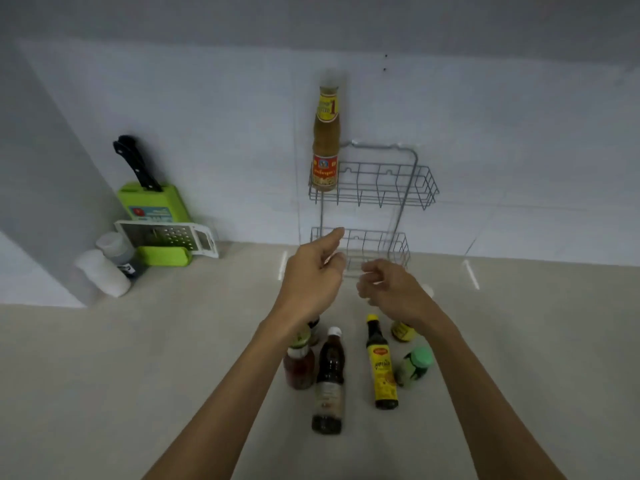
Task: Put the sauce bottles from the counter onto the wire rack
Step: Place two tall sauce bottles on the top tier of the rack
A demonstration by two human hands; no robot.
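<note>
A two-tier wire rack (420, 183) hangs on the wall. One tall yellow-labelled sauce bottle (325, 140) stands at the left end of its upper basket. On the counter below stand a dark bottle with a white cap (329, 379), a yellow-labelled dark bottle (381, 365), a red sauce bottle (298, 367), a green-capped jar (415, 367) and a small yellow jar (401, 330). My left hand (311, 275) and my right hand (391, 289) hover empty over the bottles, in front of the lower basket, fingers loosely apart.
A green knife block (152, 202) with black-handled knives stands at the back left, a grater (166, 235) leaning on it. Two white-capped containers (110, 265) sit beside it. The beige counter (138, 375) stretches left and right of the bottles.
</note>
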